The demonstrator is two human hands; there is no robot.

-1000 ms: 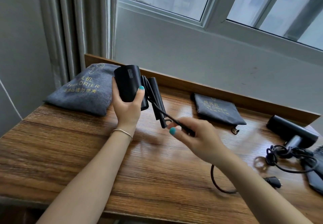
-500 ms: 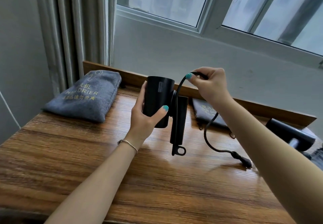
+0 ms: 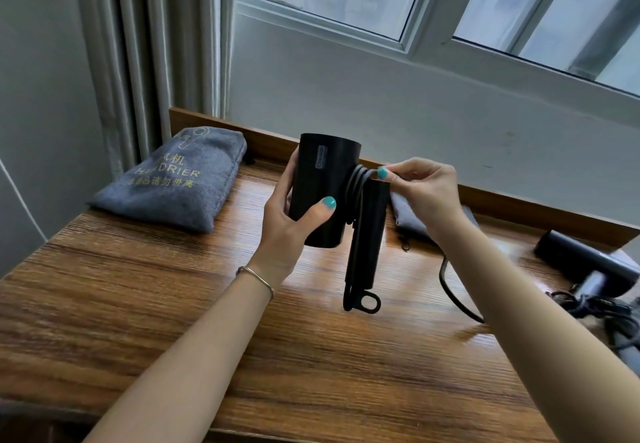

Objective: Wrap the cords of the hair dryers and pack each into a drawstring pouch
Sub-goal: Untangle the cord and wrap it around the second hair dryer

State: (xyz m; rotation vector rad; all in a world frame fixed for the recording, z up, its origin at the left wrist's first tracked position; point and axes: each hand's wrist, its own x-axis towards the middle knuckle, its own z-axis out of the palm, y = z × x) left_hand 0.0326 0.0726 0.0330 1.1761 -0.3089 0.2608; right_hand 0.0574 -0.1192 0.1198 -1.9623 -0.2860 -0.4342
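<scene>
My left hand grips the barrel of a black folding hair dryer, held upright above the wooden table. Its handle hangs down with a loop at the end. My right hand pinches the black cord at the top of the handle, where several turns lie along it. The rest of the cord trails down behind my right forearm. A full grey pouch lies at the back left. A flat grey pouch is partly hidden behind my right hand.
A second black hair dryer with a tangled cord lies at the right edge of the table. A low wooden ledge runs along the back, below the wall and window. A grey curtain hangs at the left.
My right hand has come down from above the dryer to the top of its handle, laying another turn of cord along it. The loose cord has grown shorter.
</scene>
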